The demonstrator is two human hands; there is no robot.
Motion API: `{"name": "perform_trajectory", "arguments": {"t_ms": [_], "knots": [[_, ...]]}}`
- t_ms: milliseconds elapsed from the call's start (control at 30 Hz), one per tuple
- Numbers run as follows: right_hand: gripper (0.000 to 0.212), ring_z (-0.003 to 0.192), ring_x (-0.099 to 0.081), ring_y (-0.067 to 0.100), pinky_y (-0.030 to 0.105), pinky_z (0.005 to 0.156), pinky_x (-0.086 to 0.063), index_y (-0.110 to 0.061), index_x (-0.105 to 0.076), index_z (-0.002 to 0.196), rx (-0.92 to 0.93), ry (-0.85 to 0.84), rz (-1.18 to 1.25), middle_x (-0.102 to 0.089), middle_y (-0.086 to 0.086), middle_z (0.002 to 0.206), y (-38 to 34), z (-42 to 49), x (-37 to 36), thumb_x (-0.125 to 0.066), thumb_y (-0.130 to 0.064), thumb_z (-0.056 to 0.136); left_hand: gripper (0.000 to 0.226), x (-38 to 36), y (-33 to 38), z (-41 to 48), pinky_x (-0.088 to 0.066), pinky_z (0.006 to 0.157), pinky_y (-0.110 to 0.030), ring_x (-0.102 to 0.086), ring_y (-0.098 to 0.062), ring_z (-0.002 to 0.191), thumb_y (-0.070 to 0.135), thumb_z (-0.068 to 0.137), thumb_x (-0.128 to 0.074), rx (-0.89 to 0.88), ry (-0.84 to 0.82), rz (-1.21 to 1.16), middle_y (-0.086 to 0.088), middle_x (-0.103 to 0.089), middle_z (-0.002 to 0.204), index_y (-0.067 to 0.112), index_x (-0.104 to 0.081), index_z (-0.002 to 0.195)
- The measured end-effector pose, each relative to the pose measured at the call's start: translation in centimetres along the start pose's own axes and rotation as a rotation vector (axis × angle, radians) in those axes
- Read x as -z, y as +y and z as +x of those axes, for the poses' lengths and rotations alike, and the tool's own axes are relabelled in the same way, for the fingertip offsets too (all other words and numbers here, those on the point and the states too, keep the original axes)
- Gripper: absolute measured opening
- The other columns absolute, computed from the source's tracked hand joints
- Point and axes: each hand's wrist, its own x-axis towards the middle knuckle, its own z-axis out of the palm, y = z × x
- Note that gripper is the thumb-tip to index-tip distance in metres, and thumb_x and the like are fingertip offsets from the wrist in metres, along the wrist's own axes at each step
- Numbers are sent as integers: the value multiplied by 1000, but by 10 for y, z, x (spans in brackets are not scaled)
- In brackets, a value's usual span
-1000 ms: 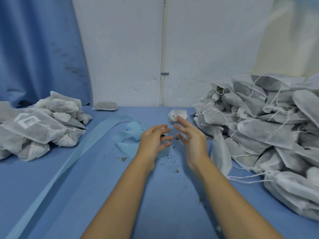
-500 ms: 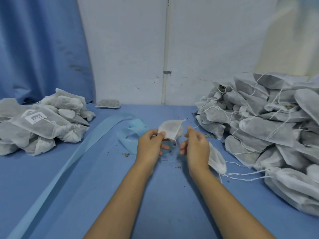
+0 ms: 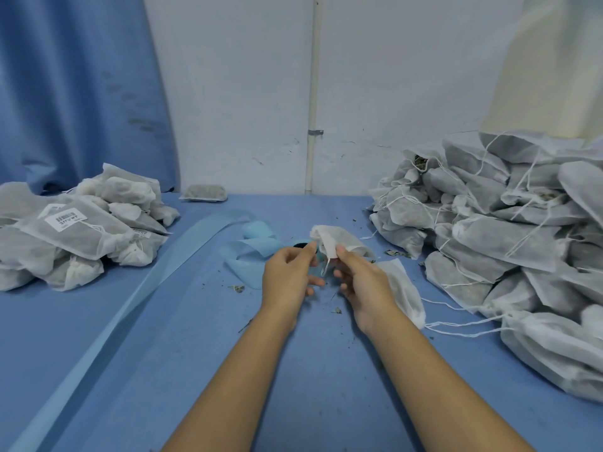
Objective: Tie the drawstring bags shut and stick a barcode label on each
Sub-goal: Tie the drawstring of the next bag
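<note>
The left hand [image 3: 288,277] and the right hand [image 3: 365,282] meet just above the middle of the bench [image 3: 163,353], and both grasp one small white drawstring bag [image 3: 336,238]. The right thumb and forefinger pinch its gathered neck. The left thumb and forefinger pinch the edge beside them, with the other left fingers loosely spread below. A loop of drawstring [image 3: 326,267] hangs between the two hands. The bag's body tilts up and away from the person; what fills it cannot be made out through the cloth.

Under the right wrist a second bag [image 3: 404,288] lies flat on the bench, its strings trailing to the right. Just beyond the left hand lie curled pieces of pale blue backing strip [image 3: 251,249], and a small dark thing, too hidden to name, sits behind the knuckles. A long blue strip [image 3: 146,278] runs from there to the near left corner. Bits of dried herb [image 3: 238,288] are scattered around the hands.

To the right rises a big heap of untied bags [image 3: 505,230] with loose strings; one gaping mouth [image 3: 419,163] shows dried plant matter. To the left is a smaller heap of labelled bags [image 3: 98,249], the top one bearing a barcode label [image 3: 66,218]. One flat bag [image 3: 204,193] lies against the wall, by a blue curtain [image 3: 65,93] and a white pipe [image 3: 312,93].
</note>
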Motion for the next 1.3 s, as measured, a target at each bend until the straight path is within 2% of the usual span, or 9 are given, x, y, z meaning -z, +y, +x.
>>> {"name": "perform_trajectory", "arguments": {"t_ms": [100,167,300,367,467,733,933,1033,1300], "knots": [[18,65,-51,8,20,58,-40,-19,-70,75,35,-16,-1,-63,-1,78,3,-1,-2,-65,-27,89,27,-4,1,-3,-40,41,-19,-60,-8,47,34,87,-66,-7,-47,60,8,-68,69,8,-66,83],[18,66,-53,9,21,59,-41,-19,-70,74,44,-28,13,-63,0,78,3,-1,-2,-64,-27,90,20,-8,1,-4,-42,42,-18,-62,-8,50,27,87,-67,-14,-52,64,1,-71,74,7,-68,87],[23,56,-59,10,21,51,-47,-12,-70,74,16,-105,86,-68,5,74,2,-3,-4,-62,-24,92,11,-11,3,-7,-50,46,-18,-66,-9,53,10,94,-57,36,-86,-134,-7,-70,76,0,-62,93],[32,53,-62,11,21,49,-49,-11,-70,71,-8,-108,90,-68,5,68,2,-4,-5,-57,-30,94,12,-11,3,-7,-50,47,-19,-61,-8,48,10,94,-55,23,-107,-96,-6,-65,68,-1,-60,96],[42,56,-64,13,26,60,-54,-10,-71,76,-12,-125,20,-71,3,67,1,-5,-5,-53,-43,94,11,-9,4,-6,-43,44,-17,-51,-5,41,9,94,-54,-37,-94,-16,-1,-54,60,4,-60,101],[20,59,-60,11,29,75,-41,-19,-66,63,98,-242,-62,-63,3,65,-1,-10,-5,-65,-24,83,31,-6,6,-6,-29,39,-20,-35,-12,41,-4,90,-39,-68,-131,-16,0,-39,50,13,-60,105],[6,81,-61,11,29,87,-42,-15,-70,82,-54,-232,116,-68,1,83,-1,-3,-4,-64,-15,83,31,-11,9,-7,-24,33,-13,-32,-1,30,-5,89,-36,-31,-156,-42,14,-39,35,15,-59,94],[7,74,-56,11,24,78,-42,-13,-67,81,-113,-227,246,-64,1,78,-2,-2,-8,-61,-12,85,28,-10,6,-6,-19,32,-15,-23,-3,30,-4,88,-33,38,-172,-61,13,-32,36,10,-56,96],[11,68,-57,5,15,62,-41,-13,-67,78,-205,-77,401,-69,-6,63,-6,3,-4,-61,-11,86,23,-6,-7,-5,-19,35,-15,-22,-5,31,0,87,-35,39,-184,112,12,-29,39,9,-56,89]]}}
